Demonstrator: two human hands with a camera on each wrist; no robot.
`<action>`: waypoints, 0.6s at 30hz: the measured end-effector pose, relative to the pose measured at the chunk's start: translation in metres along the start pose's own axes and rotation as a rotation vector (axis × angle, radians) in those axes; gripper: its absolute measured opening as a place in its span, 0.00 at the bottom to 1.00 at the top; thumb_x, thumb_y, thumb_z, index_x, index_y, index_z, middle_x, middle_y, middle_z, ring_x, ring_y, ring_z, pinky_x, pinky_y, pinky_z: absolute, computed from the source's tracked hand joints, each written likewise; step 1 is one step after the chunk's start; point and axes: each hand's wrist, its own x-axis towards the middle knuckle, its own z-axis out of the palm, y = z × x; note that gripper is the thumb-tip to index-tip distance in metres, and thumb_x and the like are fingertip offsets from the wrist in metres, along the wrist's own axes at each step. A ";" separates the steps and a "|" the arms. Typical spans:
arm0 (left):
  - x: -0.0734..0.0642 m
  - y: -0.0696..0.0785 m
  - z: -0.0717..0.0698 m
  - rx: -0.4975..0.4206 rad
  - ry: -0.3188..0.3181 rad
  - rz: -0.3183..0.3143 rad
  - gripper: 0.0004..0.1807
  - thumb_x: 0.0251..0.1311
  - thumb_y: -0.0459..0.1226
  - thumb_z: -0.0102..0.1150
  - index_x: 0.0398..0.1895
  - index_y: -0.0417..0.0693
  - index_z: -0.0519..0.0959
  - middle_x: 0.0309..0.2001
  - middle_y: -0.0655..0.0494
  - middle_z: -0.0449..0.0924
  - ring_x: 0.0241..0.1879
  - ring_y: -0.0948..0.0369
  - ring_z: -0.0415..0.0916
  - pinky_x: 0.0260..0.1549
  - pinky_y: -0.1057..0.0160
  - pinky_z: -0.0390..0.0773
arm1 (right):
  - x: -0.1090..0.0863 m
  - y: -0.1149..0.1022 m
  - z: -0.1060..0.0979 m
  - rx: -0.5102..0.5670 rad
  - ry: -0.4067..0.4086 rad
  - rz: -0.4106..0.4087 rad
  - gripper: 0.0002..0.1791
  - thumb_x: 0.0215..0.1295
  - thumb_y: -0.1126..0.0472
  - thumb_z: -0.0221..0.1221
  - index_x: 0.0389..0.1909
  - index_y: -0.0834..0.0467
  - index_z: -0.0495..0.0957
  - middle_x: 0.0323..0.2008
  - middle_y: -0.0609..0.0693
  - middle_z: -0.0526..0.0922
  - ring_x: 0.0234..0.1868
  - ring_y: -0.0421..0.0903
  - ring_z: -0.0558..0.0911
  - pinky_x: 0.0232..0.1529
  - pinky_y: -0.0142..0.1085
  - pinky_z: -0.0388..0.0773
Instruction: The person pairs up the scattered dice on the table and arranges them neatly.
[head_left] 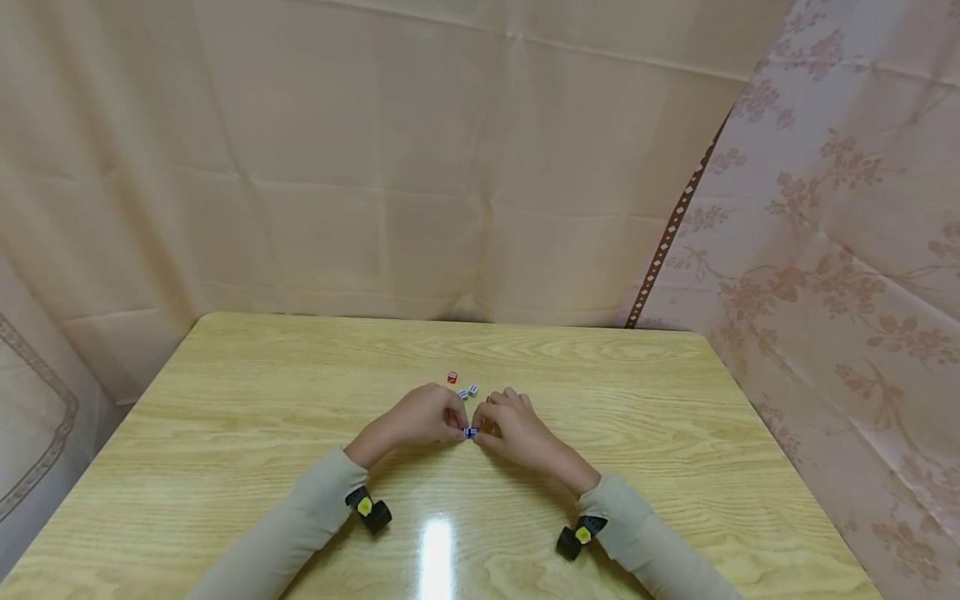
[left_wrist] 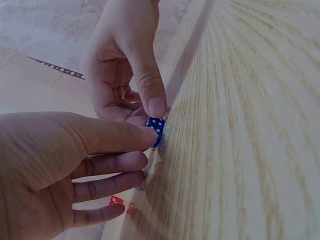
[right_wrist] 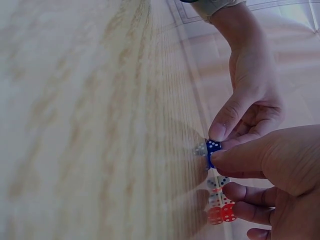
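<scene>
Thumb and fingers of my left hand (head_left: 429,415) pinch one end of a small block of blue dice (head_left: 470,433) with white pips, low over the wooden table. From the other side my right hand (head_left: 517,429) pinches its opposite end, so the two thumbs nearly meet. In the left wrist view the blue dice (left_wrist: 156,124) are partly covered by both thumbs. The right wrist view shows the blue dice (right_wrist: 213,146) close to the tabletop. A red die (right_wrist: 228,212) stands right by the right hand's lower fingers there.
Just beyond the hands on the table (head_left: 300,392) lie two white dice, a nearer one (head_left: 462,394) and another (head_left: 472,390). Farther back is a red die (head_left: 452,377). A beige curtain (head_left: 375,183) hangs behind the table's far edge.
</scene>
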 end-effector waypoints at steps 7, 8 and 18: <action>0.001 -0.001 0.001 0.011 0.004 0.000 0.03 0.56 0.33 0.74 0.29 0.48 0.87 0.25 0.64 0.83 0.25 0.70 0.74 0.28 0.71 0.74 | 0.000 0.000 0.000 -0.001 0.000 -0.002 0.05 0.63 0.59 0.70 0.35 0.53 0.83 0.32 0.46 0.78 0.34 0.41 0.63 0.42 0.37 0.55; 0.001 -0.001 0.001 0.012 0.005 0.001 0.03 0.56 0.33 0.74 0.28 0.48 0.87 0.25 0.64 0.83 0.25 0.70 0.74 0.28 0.71 0.75 | 0.000 -0.001 0.000 0.000 0.000 -0.001 0.05 0.63 0.59 0.70 0.35 0.53 0.83 0.32 0.46 0.78 0.34 0.41 0.63 0.42 0.37 0.55; 0.001 -0.001 0.001 0.005 0.004 -0.006 0.03 0.56 0.33 0.74 0.28 0.48 0.87 0.25 0.64 0.83 0.25 0.70 0.73 0.28 0.71 0.74 | 0.000 -0.001 0.000 -0.007 -0.009 0.002 0.05 0.63 0.59 0.70 0.35 0.52 0.83 0.32 0.46 0.78 0.35 0.41 0.63 0.43 0.38 0.56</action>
